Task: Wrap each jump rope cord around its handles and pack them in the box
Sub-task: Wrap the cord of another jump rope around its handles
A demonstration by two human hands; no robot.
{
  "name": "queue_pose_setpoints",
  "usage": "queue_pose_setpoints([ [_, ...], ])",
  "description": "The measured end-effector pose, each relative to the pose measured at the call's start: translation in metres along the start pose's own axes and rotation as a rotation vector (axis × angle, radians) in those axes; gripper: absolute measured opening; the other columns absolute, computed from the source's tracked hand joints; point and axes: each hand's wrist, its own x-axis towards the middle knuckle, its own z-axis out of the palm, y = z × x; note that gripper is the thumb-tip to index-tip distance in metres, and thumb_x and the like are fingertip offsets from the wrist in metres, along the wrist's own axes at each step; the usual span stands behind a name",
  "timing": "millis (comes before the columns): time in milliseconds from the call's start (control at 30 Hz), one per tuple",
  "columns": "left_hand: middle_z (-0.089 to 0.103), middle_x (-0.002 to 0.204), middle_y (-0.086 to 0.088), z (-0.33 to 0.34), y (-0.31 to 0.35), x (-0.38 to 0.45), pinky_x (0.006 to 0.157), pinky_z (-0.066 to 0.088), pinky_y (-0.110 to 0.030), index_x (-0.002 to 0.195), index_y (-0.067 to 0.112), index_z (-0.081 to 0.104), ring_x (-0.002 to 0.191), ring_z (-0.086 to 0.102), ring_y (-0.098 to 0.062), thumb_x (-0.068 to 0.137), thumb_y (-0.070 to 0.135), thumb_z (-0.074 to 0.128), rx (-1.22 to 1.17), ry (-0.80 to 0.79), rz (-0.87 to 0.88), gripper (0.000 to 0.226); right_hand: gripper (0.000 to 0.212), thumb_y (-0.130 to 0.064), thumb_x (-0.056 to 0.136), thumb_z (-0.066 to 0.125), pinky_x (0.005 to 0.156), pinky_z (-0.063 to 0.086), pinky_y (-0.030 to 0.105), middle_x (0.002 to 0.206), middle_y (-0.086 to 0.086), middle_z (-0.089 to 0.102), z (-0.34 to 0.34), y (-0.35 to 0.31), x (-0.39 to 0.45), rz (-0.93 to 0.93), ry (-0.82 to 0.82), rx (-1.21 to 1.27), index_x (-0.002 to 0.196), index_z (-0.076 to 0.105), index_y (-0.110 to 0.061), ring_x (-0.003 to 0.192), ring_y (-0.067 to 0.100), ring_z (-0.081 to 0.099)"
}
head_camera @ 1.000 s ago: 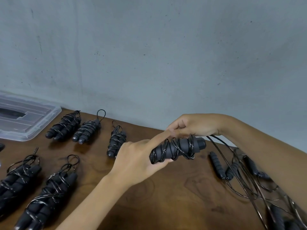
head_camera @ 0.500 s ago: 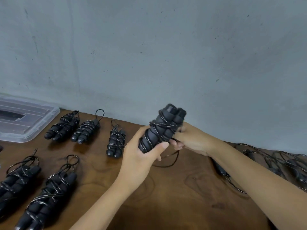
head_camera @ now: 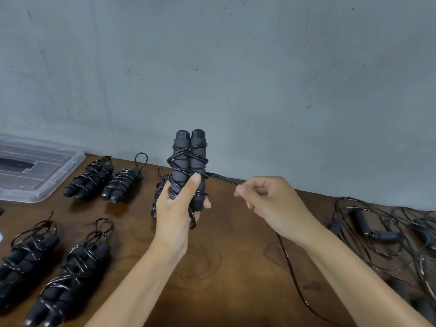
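Two black foam handles stand upright above the wooden table, gripped low by the left hand, thumb pressing the wound cord. Right hand pinches the loose cord just beside them. Wrapped jump ropes lie left, near the clear plastic box.

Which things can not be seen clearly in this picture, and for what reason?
Head view only:
- Clear box: cut off by the left edge; contents unreadable.
- Third wrapped bundle in the far row: mostly behind the left hand.
- Cord below the right hand: runs off the bottom edge, its end unseen.
- Unwrapped ropes: tangled, cut by the right edge; count unclear.
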Motion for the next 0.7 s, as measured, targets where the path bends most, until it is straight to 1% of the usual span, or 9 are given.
queue_pose_setpoints([
  [100,0.063,0.069,-0.02,0.001,-0.007,0.0,0.04,0.027,-0.022,0.101,0.017,0.062,0.047,0.047,-0.019,0.092,0.035,0.074,0.024,0.059,-0.034,0.023,0.02,-0.031,0.101,0.059,0.071,0.051,0.022,0.074,-0.012,0.07,0.01,-0.009,-0.014,-0.049,0.08,-0.106,0.088,0.073,-0.028,0.072,0.003,0.066],
  [167,0.066,0.068,-0.017,0.002,-0.012,-0.001,0.04,0.025,-0.022,0.102,0.019,0.064,0.049,0.044,-0.02,0.095,0.035,0.074,0.044,0.088,-0.052,0.02,0.021,-0.025,0.102,0.057,0.074,0.053,0.026,0.078,-0.009,0.071,0.018,-0.018,-0.022,-0.095,0.109,-0.102,0.088,0.072,-0.027,0.074,0.01,0.067],
  [233,0.072,0.072,-0.01,0.005,-0.016,-0.003,0.045,0.031,-0.024,0.103,0.02,0.068,0.058,0.052,-0.022,0.094,0.033,0.076,0.053,0.101,-0.045,0.017,0.02,-0.024,0.1,0.057,0.065,0.049,0.023,0.076,-0.011,0.071,0.028,-0.024,-0.029,-0.13,0.114,-0.135,0.088,0.072,-0.027,0.069,0.008,0.064],
  [300,0.077,0.087,-0.002,0.009,-0.019,-0.004,0.063,0.049,-0.03,0.105,0.023,0.074,0.077,0.065,-0.02,0.092,0.031,0.08,0.042,0.104,-0.04,0.017,0.017,-0.029,0.099,0.058,0.061,0.047,0.026,0.072,-0.008,0.067,0.042,-0.024,-0.032,-0.133,0.134,-0.181,0.087,0.068,-0.025,0.066,0.009,0.059],
  [367,0.078,0.094,0.0,0.01,-0.022,-0.004,0.079,0.054,-0.036,0.106,0.021,0.076,0.088,0.068,-0.019,0.09,0.029,0.081,0.022,0.12,-0.062,0.019,0.022,-0.032,0.1,0.058,0.062,0.048,0.034,0.068,-0.006,0.06,0.058,-0.021,-0.032,-0.129,0.158,-0.214,0.081,0.061,-0.022,0.064,0.013,0.053],
  [433,0.074,0.091,0.0,0.011,-0.023,-0.005,0.077,0.054,-0.034,0.108,0.017,0.075,0.085,0.066,-0.019,0.092,0.027,0.078,0.0,0.12,-0.095,0.02,0.029,-0.032,0.102,0.054,0.062,0.046,0.038,0.069,-0.004,0.056,0.073,-0.018,-0.032,-0.144,0.167,-0.254,0.077,0.053,-0.019,0.064,0.015,0.05],
  [533,0.068,0.086,-0.002,0.008,-0.023,-0.007,0.064,0.052,-0.027,0.111,0.014,0.072,0.076,0.062,-0.018,0.093,0.032,0.075,-0.002,0.097,-0.136,0.025,0.027,-0.03,0.106,0.045,0.069,0.048,0.037,0.084,-0.006,0.058,0.089,-0.017,-0.035,-0.17,0.152,-0.306,0.081,0.049,-0.02,0.077,0.016,0.056],
  [600,0.067,0.087,-0.009,0.006,-0.022,-0.009,0.06,0.054,-0.025,0.111,0.014,0.07,0.071,0.063,-0.018,0.089,0.04,0.073,-0.003,0.063,-0.143,0.034,0.023,-0.029,0.108,0.039,0.077,0.051,0.036,0.099,-0.004,0.06,0.097,-0.017,-0.037,-0.172,0.138,-0.327,0.094,0.055,-0.02,0.088,0.017,0.06],
  [700,0.065,0.093,-0.023,0.003,-0.021,-0.009,0.06,0.056,-0.027,0.114,0.011,0.064,0.068,0.065,-0.022,0.085,0.049,0.068,-0.001,-0.014,-0.149,0.047,0.028,-0.025,0.109,0.036,0.086,0.054,0.037,0.119,0.0,0.059,0.103,-0.016,-0.036,-0.161,0.114,-0.391,0.125,0.056,-0.015,0.103,0.021,0.064],
])
